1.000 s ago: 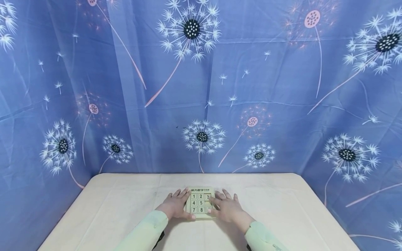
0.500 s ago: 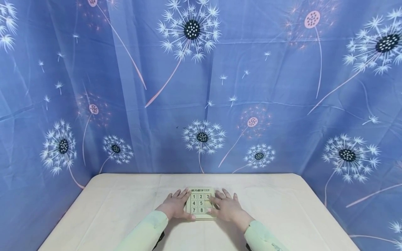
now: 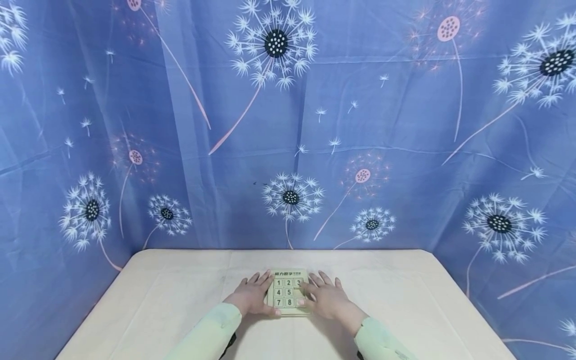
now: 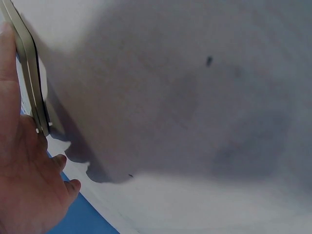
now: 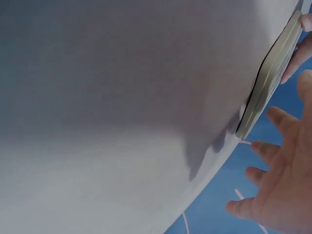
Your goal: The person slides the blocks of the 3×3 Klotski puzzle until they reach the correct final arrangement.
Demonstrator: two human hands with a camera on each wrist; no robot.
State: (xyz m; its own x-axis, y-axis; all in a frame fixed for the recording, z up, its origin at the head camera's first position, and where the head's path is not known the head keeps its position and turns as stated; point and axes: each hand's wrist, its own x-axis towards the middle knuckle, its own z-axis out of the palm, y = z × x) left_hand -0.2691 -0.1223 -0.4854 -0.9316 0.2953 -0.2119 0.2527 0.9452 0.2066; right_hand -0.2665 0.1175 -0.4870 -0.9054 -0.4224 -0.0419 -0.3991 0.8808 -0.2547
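A pale green sliding number puzzle (image 3: pixel 289 292) lies flat on the table in the head view, with printed characters along its top. Tiles 1, 2, 3, 4, 5, 7 and 8 show; the right part of its grid is partly covered by fingers. My left hand (image 3: pixel 252 296) holds the puzzle's left side, thumb at the near corner and index finger at the far one. My right hand (image 3: pixel 330 302) reaches in from the right, index finger by tile 3 and thumb over the lower right tile, its other fingers spread. The right wrist view shows the puzzle's edge (image 5: pixel 270 73) side-on.
The cream table (image 3: pixel 180 280) spreads out around both hands. A blue dandelion-print curtain (image 3: pixel 234 200) hangs behind it and along both sides. Light green sleeves (image 3: pixel 204 332) cover both forearms.
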